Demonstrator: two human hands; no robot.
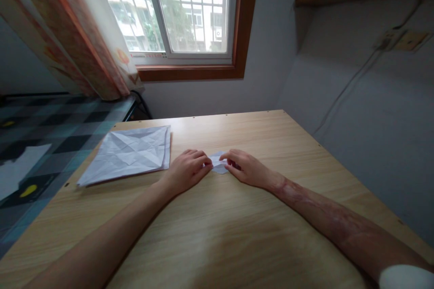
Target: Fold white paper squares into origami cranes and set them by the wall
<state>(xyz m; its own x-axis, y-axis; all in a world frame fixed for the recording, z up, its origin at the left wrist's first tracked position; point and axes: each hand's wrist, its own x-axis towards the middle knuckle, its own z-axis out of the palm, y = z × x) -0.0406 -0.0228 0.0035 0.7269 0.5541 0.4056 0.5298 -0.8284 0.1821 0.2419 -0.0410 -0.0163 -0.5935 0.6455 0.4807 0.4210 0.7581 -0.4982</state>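
A small folded piece of white paper (217, 163) lies on the wooden table (237, 226) between my two hands. My left hand (188, 169) rests on the table with its fingers curled, pinching the paper's left end. My right hand (246, 167) pinches the paper's right end with curled fingers. Most of the small paper is hidden under my fingertips.
A stack of larger creased white paper sheets (130, 153) lies at the table's back left. A bed with a checked cover (50, 140) stands to the left. A window (176, 9) and curtain (77, 36) are behind, a wall to the right.
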